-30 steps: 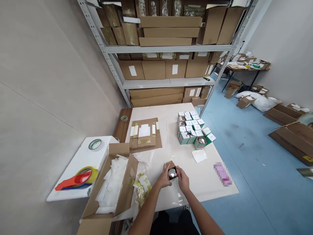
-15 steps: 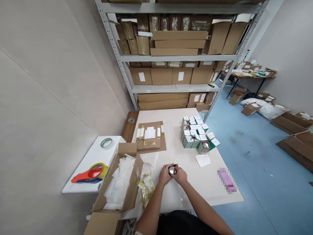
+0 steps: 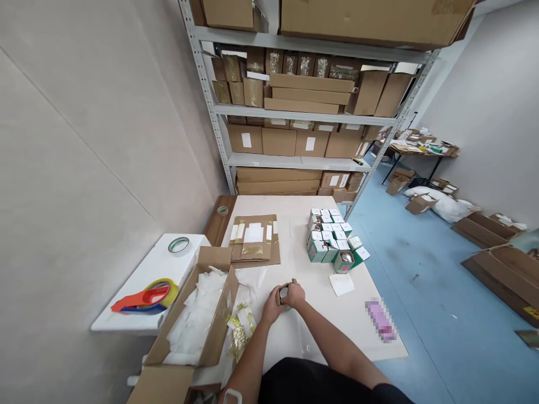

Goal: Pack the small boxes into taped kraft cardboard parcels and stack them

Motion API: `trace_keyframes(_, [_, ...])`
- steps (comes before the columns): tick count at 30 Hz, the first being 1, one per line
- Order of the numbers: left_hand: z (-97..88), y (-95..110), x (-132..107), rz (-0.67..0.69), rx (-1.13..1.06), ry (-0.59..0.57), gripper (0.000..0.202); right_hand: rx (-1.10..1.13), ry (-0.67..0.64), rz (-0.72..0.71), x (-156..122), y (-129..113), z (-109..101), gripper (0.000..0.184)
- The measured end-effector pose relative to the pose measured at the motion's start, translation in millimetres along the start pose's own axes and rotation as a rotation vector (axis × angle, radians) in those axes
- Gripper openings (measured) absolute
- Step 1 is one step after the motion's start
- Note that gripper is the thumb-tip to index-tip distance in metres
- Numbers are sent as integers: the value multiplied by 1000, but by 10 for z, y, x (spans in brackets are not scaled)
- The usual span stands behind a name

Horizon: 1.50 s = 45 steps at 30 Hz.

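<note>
Rack (image 3: 301,163), gry metal; stands behind table (image 3: 292,235), loaded w/ cardbd boxes (image 3: 278,141).
Side stand (image 3: 170,275), wht; sits L of table.
Open carton (image 3: 219,322), brn; sits at table's near L, filled w/ wht packing pcs (image 3: 200,303).
Flat cardbd stack (image 3: 252,252), taped, wht labels; lies toward table's far L.
Small-box group (image 3: 334,230), wht/grn; stands near table's R edge, front one open.
Tape dispenser (image 3: 135,300), red; lies on side stand, touching yel tape (image 3: 174,293).
L hand (image 3: 272,307): wraps around silvery item (image 3: 283,292).
R hand (image 3: 295,294): curls over same item from opp. side, grasping; fingertips partly hidden.
Paper slip (image 3: 342,284), wht; lies just nearer than small-box group.
Silvery item, brn edge beside it: sits btwn both hands at table's near ctr, mostly covered; contact w/ tabletop unclear.
</note>
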<state>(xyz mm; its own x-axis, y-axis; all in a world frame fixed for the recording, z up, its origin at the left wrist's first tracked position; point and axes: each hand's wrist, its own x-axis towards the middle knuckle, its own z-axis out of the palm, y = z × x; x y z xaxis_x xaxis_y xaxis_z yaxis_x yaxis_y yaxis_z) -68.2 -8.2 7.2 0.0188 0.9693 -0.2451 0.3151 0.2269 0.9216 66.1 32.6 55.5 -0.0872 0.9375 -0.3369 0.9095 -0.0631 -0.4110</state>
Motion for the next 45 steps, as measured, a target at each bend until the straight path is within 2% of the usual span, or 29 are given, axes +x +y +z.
trace_keyframes(3, [5, -64, 10, 60, -32, 0, 75, 77, 105, -61, -49, 28, -96, 48])
trace_keyframes(6, [-22, -96, 59, 31, -34, 18, 80, 273, 235, -86, -106, -4, -358, 46])
trace_keyframes(10, [-26, -91, 82, 28, 23, 21, 86, 604, 308, -173, -180, -144, -978, 40])
trace_keyframes(13, [3, -55, 65, 29, 81, -4, 86, 816, 360, -345, -245, -268, -1475, 39])
trace_keyframes(15, [-20, -13, 62, 24, 136, -30, 92, 943, 341, -411, -289, -332, -1737, 43])
trace_keyframes(17, [-132, 64, 75, -5, 199, -53, 111, 1046, 318, -426, -331, -374, -1923, 49])
trace_keyframes(19, [-346, 213, 89, -32, 224, -34, 132, 1137, 298, -414, -372, -397, -2041, 60])
trace_keyframes(20, [-483, 327, 86, -8, 201, -9, 135, 1182, 286, -410, -394, -403, -2079, 66])
trace_keyframes(22, [-774, 652, 31, 45, 98, 23, 130, 1265, 258, -419, -447, -417, -2126, 77])
trace_keyframes(24, [-1015, 1096, -98, 76, -2, 60, 111, 1339, 230, -425, -510, -448, -2147, 82])
trace_keyframes(26, [-1134, 1602, -264, 212, -95, 119, 92, 1395, 211, -420, -575, -505, -2151, 84])
trace_keyframes(27, [-1139, 1847, -341, 284, -126, 136, 88, 1414, 205, -419, -602, -542, -2147, 84])
trace_keyframes(29, [-1059, 2263, -453, 409, -153, 143, 96, 1430, 188, -424, -638, -624, -2126, 87])
trace_keyframes(31, [-922, 2525, -503, 447, -148, 155, 108, 1422, 166, -418, -643, -699, -2084, 89])
trace_keyframes(33, [-810, 2630, -506, 423, -125, 208, 105, 1405, 158, -389, -621, -749, -2022, 87])
trace_keyframes(36, [-784, 2608, -476, 381, -106, 250, 103, 1411, 128, -373, -563, -757, -1917, 81])
trace_keyframes(41, [-950, 2532, -448, 336, -189, 289, 116, 1433, -69, -460, -548, -613, -1775, 73])
trace_keyframes(45, [-984, 2514, -381, 347, -320, 237, 118, 1334, -304, -518, -577, -469, -1645, 87])
